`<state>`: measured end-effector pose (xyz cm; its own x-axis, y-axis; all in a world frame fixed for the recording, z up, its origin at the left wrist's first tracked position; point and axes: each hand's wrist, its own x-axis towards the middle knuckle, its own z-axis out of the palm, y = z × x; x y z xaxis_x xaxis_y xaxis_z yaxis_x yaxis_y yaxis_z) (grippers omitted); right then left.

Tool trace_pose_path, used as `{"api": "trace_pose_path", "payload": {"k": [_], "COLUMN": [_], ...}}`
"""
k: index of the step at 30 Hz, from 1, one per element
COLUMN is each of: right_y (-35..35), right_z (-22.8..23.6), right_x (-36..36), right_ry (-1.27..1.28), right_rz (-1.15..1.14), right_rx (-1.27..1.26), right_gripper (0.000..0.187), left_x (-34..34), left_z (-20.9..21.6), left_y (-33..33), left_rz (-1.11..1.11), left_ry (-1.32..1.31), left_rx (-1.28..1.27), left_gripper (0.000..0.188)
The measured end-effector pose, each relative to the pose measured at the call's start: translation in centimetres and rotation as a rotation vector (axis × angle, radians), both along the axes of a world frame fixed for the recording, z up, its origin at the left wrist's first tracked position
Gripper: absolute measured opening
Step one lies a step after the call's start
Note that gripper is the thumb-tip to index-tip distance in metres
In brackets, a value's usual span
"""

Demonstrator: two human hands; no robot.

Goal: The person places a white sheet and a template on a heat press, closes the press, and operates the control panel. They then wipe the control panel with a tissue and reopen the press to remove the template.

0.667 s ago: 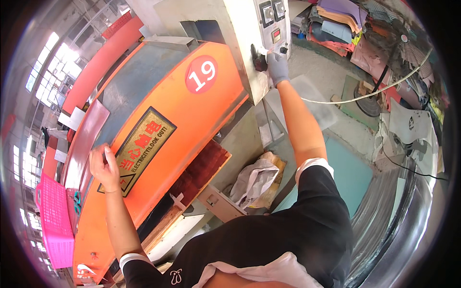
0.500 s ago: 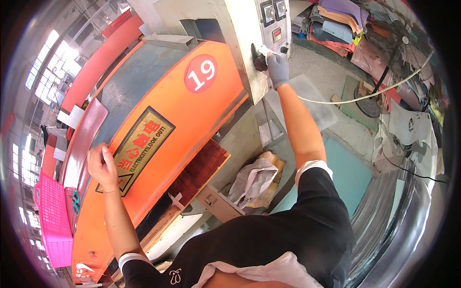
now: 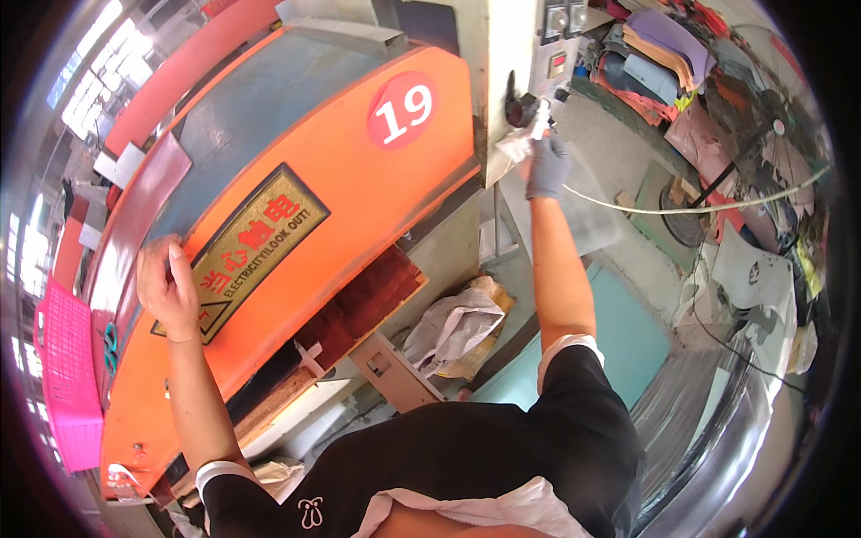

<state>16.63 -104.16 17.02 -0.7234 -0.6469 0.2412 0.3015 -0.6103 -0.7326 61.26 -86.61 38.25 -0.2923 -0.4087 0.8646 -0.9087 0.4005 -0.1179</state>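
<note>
Nearest to us is our own dark shirt, with both forearms reaching away from it. Just beyond, low between the arms, a crumpled paper sack [image 3: 457, 327] lies slumped against the machine's base, beside a reddish-brown wooden board [image 3: 359, 305] that juts out from under the housing.

On the left, our left hand [image 3: 168, 289] rests bare on the big orange machine cover [image 3: 377, 215], fingers loosely curled and holding nothing. It touches the cover just left of the yellow-and-black warning plate [image 3: 251, 247], and we judge it is set there to brace the body while the other arm stretches out. A pink plastic crate [image 3: 67, 386] stands at the far left edge, well apart from the hand.

Farther off, on the right, our right hand [image 3: 547, 166] wears a grey glove and is closed on a pale rag [image 3: 518, 143], pressing it against the side of the cream control cabinet [image 3: 516, 54] just below a black knob [image 3: 516, 108]. The arm is fully extended, likely because the cabinet stands beyond the cover.

Farthest away, a heap of folded coloured sheets [image 3: 659, 54] is stacked at the upper right, and a pale cord [image 3: 700, 206] runs across the floor.
</note>
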Motion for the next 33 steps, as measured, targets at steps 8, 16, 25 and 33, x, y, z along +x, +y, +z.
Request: {"api": "trace_pose_path", "payload": {"k": [8, 16, 25, 33], "right_y": [-1.6, -0.7, 0.9, 1.7], "right_z": [4.8, 6.5, 3.6, 0.6], "right_x": [-2.0, -1.6, -3.1, -3.2], "right_ry": [0.552, 1.47, 1.164, 0.441], "right_rz": [-0.079, -0.48, -0.296, -0.116], "right_rx": [0.128, -0.062, 0.208, 0.158], "right_gripper": [0.019, 0.014, 0.011, 0.008], "left_x": [-0.4, 0.1, 0.3, -0.2], "left_z": [0.2, 0.2, 0.1, 0.3], "left_y": [0.1, -0.1, 0.0, -0.2], "left_rz": [-0.034, -0.073, -0.075, -0.072], "left_ry": [-0.002, -0.016, 0.0, -0.026], "left_rx": [-0.013, -0.038, -0.032, -0.06], "left_gripper": [0.006, 0.006, 0.006, 0.005]}}
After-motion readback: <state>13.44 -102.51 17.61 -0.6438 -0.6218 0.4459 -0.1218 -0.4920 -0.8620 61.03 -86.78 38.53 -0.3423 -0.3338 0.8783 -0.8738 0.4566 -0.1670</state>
